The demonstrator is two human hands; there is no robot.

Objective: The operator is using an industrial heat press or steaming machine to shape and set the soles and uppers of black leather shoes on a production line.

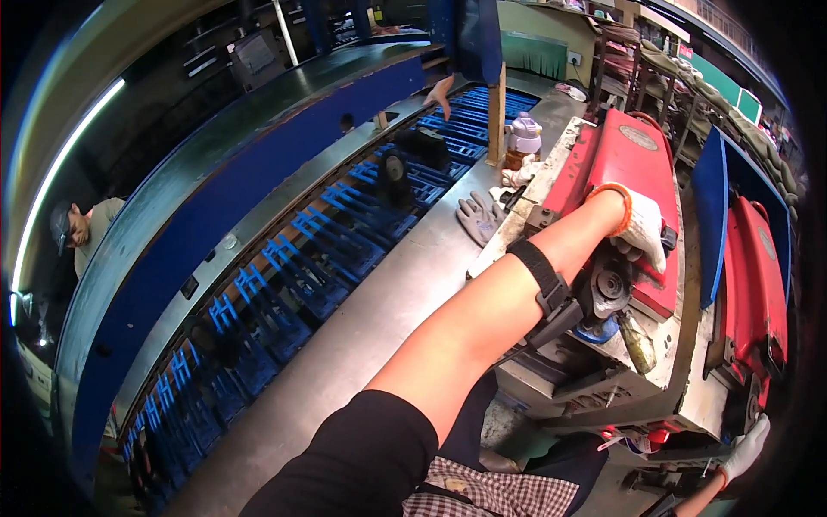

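Note:
My left hand (642, 228), in a white glove with an orange cuff, rests against the front of a red machine cover (633, 159). Its fingers bend downward above a dark round machine part (609, 284); what they hold, if anything, is hidden. My right hand (746, 448), gloved in white too, is far at the lower right. Its fingers stretch up beside the dark front end of a second red machine (758, 289). A small cloudy bottle (637, 346) lies on the pale machine bed below my left hand, next to a blue round piece (596, 330).
A grey glove (479, 218) and a lilac-capped bottle (524, 136) lie along the metal counter (345, 353). Left of it runs a conveyor with blue racks (319, 233). A blue panel (711, 215) parts the machines. Another person (86, 228) stands at the far left.

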